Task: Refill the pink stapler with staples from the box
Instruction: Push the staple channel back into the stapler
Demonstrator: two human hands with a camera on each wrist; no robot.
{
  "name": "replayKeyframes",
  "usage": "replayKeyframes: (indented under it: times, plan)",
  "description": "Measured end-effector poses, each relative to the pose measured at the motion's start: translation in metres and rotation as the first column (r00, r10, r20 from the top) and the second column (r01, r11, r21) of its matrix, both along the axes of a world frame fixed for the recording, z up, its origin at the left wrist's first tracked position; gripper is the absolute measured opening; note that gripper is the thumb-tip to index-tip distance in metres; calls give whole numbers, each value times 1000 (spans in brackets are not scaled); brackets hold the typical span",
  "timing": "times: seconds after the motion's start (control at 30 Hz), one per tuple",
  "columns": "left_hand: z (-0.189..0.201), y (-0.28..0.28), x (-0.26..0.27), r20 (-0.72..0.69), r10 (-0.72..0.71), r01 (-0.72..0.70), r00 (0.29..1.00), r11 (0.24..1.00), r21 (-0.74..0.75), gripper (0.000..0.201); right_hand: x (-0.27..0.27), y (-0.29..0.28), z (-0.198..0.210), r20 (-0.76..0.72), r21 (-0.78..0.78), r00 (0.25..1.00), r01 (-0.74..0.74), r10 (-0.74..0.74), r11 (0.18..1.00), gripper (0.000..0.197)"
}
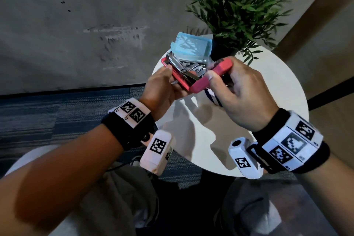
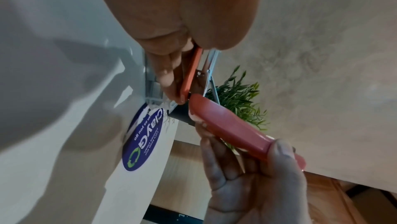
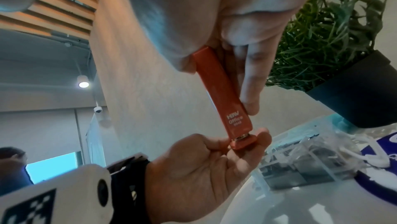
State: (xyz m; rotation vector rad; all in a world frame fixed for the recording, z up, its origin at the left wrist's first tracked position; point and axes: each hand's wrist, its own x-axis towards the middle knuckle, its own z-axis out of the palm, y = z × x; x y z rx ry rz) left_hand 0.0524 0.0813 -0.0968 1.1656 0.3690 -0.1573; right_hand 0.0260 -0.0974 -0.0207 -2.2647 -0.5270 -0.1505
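Observation:
The pink stapler [image 1: 214, 75] is swung open into a V above the table. My left hand [image 1: 166, 80] grips its base and metal magazine [image 1: 178, 67], thumb on top at the front end. My right hand [image 1: 224, 82] pinches the pink top cover [image 2: 232, 129] between thumb and fingers. In the right wrist view the cover [image 3: 223, 95] reads "Office" and my left hand [image 3: 204, 168] holds the hinge end. The clear staple box [image 1: 193, 63] stands open just behind, its light blue lid [image 1: 191, 47] raised, with staple strips [image 3: 300, 165] inside.
The round white table [image 1: 268, 86] is small, with its edge close on all sides. A green plant [image 1: 243, 5] in a black pot [image 3: 354, 95] stands right behind the box. A blue round sticker [image 2: 139, 142] lies on the table under the hands.

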Motion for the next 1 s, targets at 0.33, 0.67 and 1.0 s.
replayKeyframes:
  times: [0.33,0.67,1.0]
  plan:
    - [21,11,-3,101,-18,16,995,1000,13,32,-6,3,2,40,67,998,-40,37,997,17]
    - [26,9,-6,96,-112,90,989,973,211,30,-5,7,5,53,-89,996,-62,67,994,23]
    - [27,6,-7,150,-122,84,981,968,236,29,-5,2,6,26,-108,996,-84,87,991,22]
